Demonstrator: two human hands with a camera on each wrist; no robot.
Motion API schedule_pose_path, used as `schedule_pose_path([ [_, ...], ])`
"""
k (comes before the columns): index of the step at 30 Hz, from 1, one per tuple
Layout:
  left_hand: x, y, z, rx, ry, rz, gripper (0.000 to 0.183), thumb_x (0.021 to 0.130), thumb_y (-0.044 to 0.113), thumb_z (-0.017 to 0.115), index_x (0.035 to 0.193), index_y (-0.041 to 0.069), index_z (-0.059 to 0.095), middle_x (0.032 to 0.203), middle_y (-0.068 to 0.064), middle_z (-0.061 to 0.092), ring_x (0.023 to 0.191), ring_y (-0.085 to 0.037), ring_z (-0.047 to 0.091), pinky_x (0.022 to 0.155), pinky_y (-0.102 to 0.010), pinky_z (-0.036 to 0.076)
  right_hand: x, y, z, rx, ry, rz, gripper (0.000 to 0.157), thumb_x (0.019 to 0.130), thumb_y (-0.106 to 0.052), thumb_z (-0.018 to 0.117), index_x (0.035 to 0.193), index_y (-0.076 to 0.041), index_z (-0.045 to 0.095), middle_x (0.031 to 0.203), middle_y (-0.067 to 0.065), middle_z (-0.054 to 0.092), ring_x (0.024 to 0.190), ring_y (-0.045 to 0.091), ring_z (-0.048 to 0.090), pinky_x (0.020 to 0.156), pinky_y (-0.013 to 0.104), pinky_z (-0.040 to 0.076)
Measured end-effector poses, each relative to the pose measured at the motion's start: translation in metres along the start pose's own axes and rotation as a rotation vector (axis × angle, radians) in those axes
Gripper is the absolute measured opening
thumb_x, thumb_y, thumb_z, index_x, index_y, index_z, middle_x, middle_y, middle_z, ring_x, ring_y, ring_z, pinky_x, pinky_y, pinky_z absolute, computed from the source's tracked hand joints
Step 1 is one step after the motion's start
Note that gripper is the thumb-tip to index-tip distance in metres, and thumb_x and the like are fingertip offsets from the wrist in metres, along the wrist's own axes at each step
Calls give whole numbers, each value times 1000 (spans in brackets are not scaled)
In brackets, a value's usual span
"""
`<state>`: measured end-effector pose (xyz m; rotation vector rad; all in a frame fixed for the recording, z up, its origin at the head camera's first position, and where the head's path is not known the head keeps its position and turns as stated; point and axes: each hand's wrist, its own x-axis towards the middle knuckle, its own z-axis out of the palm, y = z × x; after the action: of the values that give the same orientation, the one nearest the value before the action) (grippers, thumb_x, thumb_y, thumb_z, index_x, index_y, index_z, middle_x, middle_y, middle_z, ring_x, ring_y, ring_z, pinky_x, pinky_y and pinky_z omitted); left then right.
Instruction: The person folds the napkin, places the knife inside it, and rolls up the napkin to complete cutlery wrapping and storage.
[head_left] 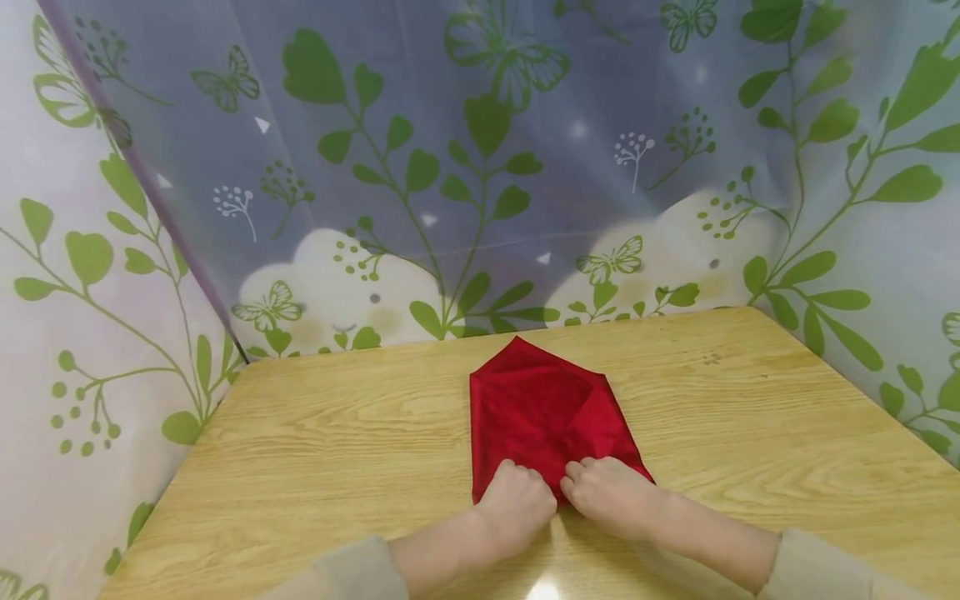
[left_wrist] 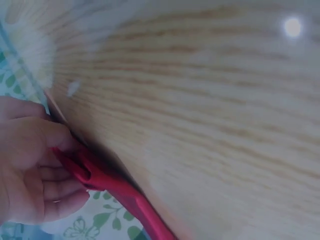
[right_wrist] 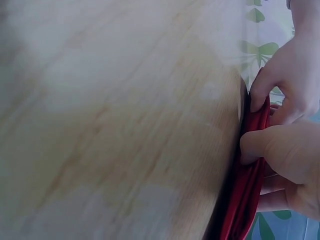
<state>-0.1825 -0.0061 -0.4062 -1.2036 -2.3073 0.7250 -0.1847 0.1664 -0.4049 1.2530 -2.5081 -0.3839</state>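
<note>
The left hand (head_left: 517, 502) and right hand (head_left: 611, 498) sit side by side at the near edge of a red cloth (head_left: 528, 421), each pinching that edge between thumb and curled fingers. The cloth lies on the table (head_left: 337, 442), right of the scene's middle, its far end rising to a point and a paler triangular patch showing on its right side. At the near edge it is gathered in several layers. Pale sleeves (head_left: 356, 575) cover the forearms partway. Glare shines on the table near the hands. Beyond the table's far edge and along its left and right sides hang sheets (head_left: 577, 208) printed with green leaves and butterflies.
</note>
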Motion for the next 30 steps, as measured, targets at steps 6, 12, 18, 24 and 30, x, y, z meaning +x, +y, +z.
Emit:
schedule_pose_path([
  [6, 1, 2, 2, 24, -18, -33, 25, 73, 24, 67, 54, 21, 51, 52, 5, 42, 47, -10, 44, 46, -24, 32, 1, 6, -3, 98, -39, 4, 19, 72, -5, 72, 68, -12, 55, 62, -4, 44, 53, 10, 43, 48, 20, 37],
  [12, 2, -5, 6, -122, -58, -76, 23, 76, 22, 67, 58, 18, 52, 55, 4, 45, 53, -12, 47, 50, -24, 33, 0, 14, -2, 282, -60, 56, 20, 72, -1, 71, 77, -12, 56, 63, -7, 46, 56, 8, 45, 51, 22, 38],
  [18, 1, -10, 11, -252, -110, -112, 18, 78, 21, 66, 70, 15, 52, 59, 3, 45, 57, -12, 47, 56, -25, 33, -2, 20, 2, 394, -72, 118, 25, 72, 0, 69, 90, -11, 57, 69, -6, 54, 63, 8, 52, 56, 25, 43],
  [24, -1, -14, 14, -393, -152, -189, 17, 77, 18, 66, 80, 13, 50, 64, 1, 46, 63, -16, 49, 59, -27, 34, -2, 19, 1, 494, -117, 221, 33, 72, 5, 68, 103, -4, 58, 81, 0, 60, 74, 14, 59, 66, 29, 49],
  [30, 0, -17, 15, -474, -178, -234, 19, 77, 14, 65, 81, 12, 47, 66, -1, 47, 63, -18, 48, 60, -28, 34, 1, 20, 1, 551, -133, 288, 30, 74, 8, 65, 101, -3, 58, 76, -2, 58, 70, 12, 56, 62, 27, 47],
])
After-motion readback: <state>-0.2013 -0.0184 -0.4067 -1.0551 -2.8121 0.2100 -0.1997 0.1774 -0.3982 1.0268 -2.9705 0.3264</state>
